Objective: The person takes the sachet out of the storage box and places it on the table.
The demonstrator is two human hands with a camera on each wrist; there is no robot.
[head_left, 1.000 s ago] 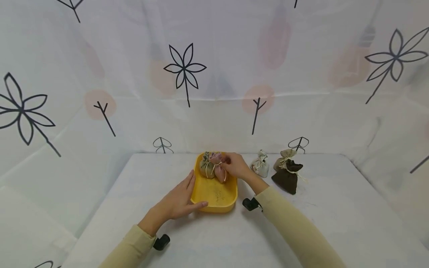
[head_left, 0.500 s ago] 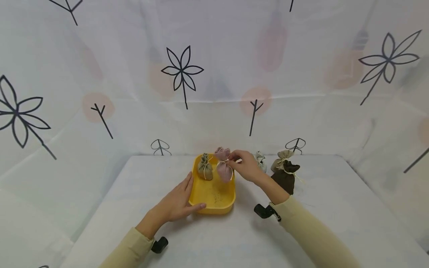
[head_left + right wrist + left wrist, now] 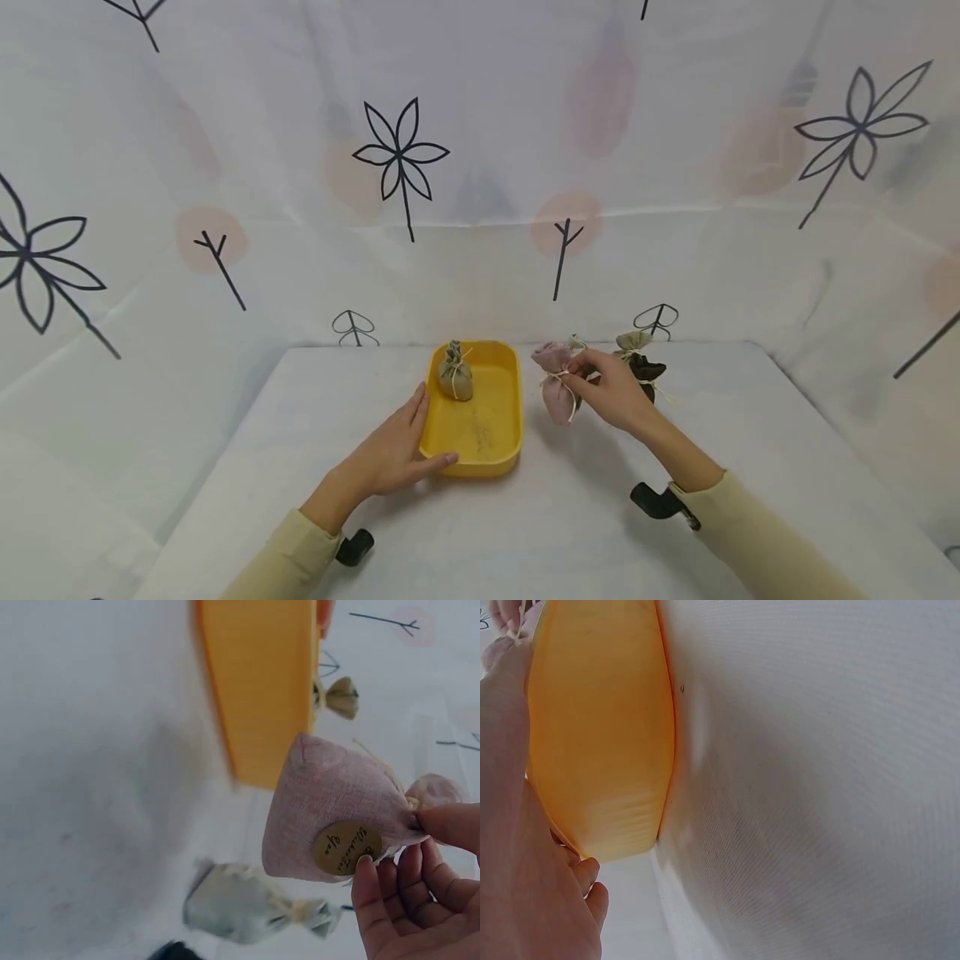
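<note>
My right hand (image 3: 611,392) pinches a pink drawstring pouch (image 3: 558,400) at its tied neck, above the table just right of the yellow tray (image 3: 480,469). A round brown label shows on the pouch (image 3: 330,810) in the right wrist view. Fingers of my left hand (image 3: 390,450) lie straight along the tray's left wall, the thumb over its near rim. Inside the tray, toward the far left, stands an olive-beige drawstring pouch (image 3: 455,382). In the left wrist view the left hand (image 3: 532,885) lies along the tray's side (image 3: 604,735).
Behind the right hand, partly hidden, stand a beige pouch (image 3: 633,340) and a dark brown pouch (image 3: 645,369). A pale grey pouch (image 3: 240,904) stands beside them, mostly covered in the head view. A patterned cloth (image 3: 480,167) hangs behind the white table (image 3: 525,533).
My right hand has lifted the pink pouch out of the tray and carried it right, past the tray's rim. The left hand has stayed at the tray.
</note>
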